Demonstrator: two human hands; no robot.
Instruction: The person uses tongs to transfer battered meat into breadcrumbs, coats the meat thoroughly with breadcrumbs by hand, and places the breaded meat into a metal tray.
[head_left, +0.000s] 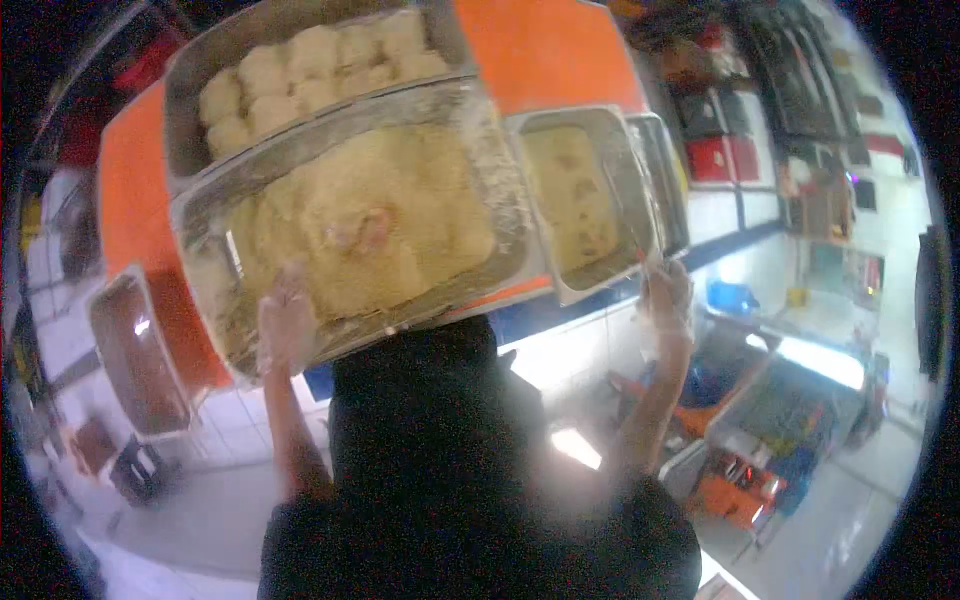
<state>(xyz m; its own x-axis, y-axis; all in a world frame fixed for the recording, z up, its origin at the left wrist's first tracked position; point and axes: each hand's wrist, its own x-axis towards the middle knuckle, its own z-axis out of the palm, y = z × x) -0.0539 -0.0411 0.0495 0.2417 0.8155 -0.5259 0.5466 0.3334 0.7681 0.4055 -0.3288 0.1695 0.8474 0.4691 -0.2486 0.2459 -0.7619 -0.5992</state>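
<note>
A large metal tray point(515, 215) holds pale yellow crumbs or flour point(420, 200). In its middle lies a small pinkish piece point(375, 228), too blurred to name. My left hand point(287, 325), whitened as if by flour or a thin glove, is over the tray's near left edge, fingers stretched forward. By the near right corner of a smaller metal container point(560, 285) of yellowish batter-like liquid is my right hand point(665, 300). Its fingers are curled in; what they hold, perhaps a thin stick or the rim, is unclear.
Behind the large tray, another tray point(180, 130) holds several rows of pale coated lumps point(315, 55). The counter is orange point(550, 50). A brownish rectangular container point(140, 350) sits at left. Farther right are a glass-like case point(790, 400), an orange box point(735, 490) and a blue container point(730, 297).
</note>
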